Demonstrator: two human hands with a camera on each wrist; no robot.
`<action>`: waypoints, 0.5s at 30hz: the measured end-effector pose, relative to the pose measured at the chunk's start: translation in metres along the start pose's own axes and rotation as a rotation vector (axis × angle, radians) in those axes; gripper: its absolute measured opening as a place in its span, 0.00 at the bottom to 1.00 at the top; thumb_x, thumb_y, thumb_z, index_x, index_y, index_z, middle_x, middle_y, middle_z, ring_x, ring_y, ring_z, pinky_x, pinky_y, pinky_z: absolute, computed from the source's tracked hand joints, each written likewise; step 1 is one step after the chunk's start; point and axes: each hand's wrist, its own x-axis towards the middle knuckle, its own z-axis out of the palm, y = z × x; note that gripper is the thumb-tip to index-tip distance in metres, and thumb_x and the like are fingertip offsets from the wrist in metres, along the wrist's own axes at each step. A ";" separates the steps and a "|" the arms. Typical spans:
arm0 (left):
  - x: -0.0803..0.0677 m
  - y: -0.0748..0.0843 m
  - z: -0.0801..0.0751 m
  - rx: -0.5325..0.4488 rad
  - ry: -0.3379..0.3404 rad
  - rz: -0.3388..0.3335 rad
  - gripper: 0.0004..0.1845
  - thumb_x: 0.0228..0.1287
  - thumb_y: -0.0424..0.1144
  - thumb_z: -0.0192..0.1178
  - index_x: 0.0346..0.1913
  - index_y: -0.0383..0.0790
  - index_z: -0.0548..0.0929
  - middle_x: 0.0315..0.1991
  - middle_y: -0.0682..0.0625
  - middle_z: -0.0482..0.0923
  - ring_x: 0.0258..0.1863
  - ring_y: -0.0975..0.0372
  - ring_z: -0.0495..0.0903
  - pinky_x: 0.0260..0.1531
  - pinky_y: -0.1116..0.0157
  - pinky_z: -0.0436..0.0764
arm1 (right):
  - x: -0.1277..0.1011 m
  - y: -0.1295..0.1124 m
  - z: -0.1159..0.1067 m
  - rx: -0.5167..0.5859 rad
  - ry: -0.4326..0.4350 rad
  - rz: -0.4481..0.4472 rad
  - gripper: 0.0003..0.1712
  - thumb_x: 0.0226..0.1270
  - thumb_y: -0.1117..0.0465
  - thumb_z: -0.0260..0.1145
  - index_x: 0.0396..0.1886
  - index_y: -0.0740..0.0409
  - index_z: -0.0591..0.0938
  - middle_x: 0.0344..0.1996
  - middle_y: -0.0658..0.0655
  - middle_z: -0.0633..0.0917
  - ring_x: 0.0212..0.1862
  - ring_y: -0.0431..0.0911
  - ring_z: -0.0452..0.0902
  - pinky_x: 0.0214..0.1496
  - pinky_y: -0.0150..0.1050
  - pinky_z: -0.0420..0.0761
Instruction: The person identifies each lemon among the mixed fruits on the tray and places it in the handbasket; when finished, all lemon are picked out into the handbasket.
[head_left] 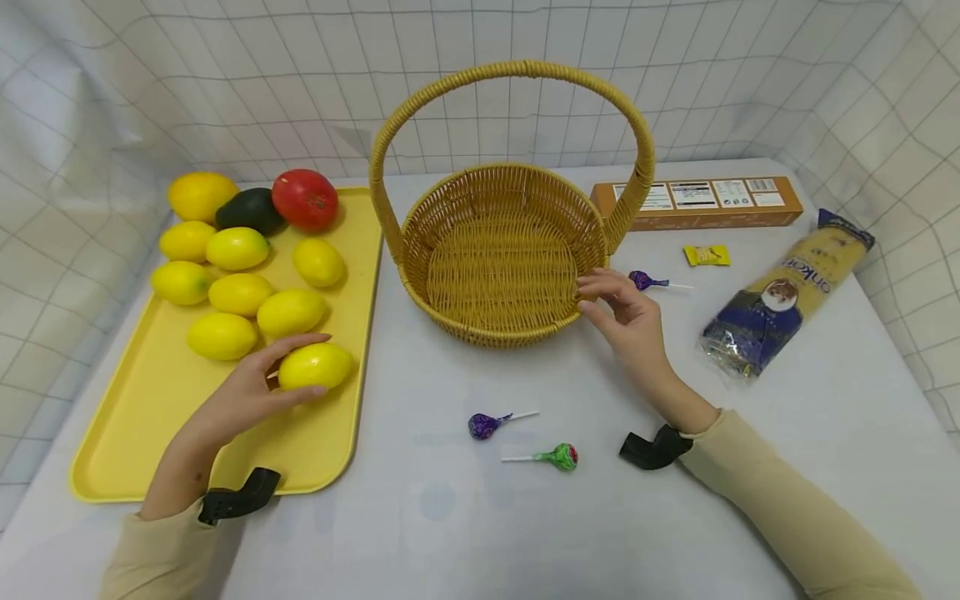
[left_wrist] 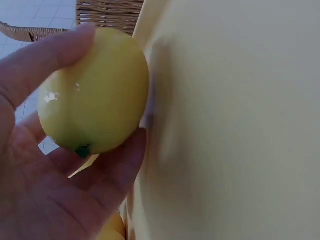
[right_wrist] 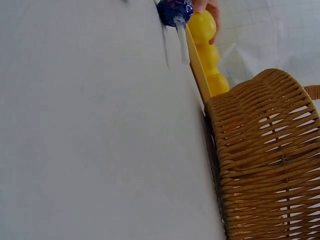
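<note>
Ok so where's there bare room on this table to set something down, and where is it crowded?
Free: the near table in front of the two lollipops, and the near end of the tray by the left hand. The basket is empty inside. Crowded: the tray's far half with lemons, and the far right, with box and packet.

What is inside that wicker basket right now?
Nothing shows inside the basket; its woven bottom is bare. The right hand touches its rim outside. The near wall hides a thin strip of the bottom.
</note>
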 end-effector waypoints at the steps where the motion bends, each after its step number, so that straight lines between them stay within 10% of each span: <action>1: 0.002 0.006 0.001 -0.009 -0.004 0.011 0.31 0.61 0.36 0.64 0.67 0.45 0.67 0.63 0.48 0.63 0.51 0.62 0.66 0.41 0.72 0.70 | 0.000 0.001 0.000 -0.012 -0.014 -0.016 0.06 0.59 0.82 0.59 0.36 0.78 0.77 0.43 0.55 0.82 0.61 0.63 0.58 0.63 0.45 0.61; 8: 0.033 0.069 0.010 -0.093 -0.080 0.169 0.32 0.58 0.30 0.65 0.66 0.46 0.67 0.61 0.51 0.66 0.53 0.60 0.68 0.50 0.70 0.69 | 0.000 0.002 0.000 -0.016 -0.071 -0.103 0.08 0.55 0.86 0.58 0.32 0.77 0.79 0.40 0.57 0.83 0.60 0.65 0.56 0.66 0.49 0.53; 15: 0.098 0.119 0.039 -0.140 -0.182 0.279 0.32 0.58 0.36 0.66 0.66 0.46 0.68 0.60 0.51 0.67 0.50 0.57 0.70 0.49 0.58 0.72 | 0.000 0.004 -0.002 -0.028 -0.114 -0.142 0.08 0.53 0.86 0.60 0.31 0.76 0.80 0.39 0.60 0.82 0.57 0.63 0.60 0.64 0.49 0.54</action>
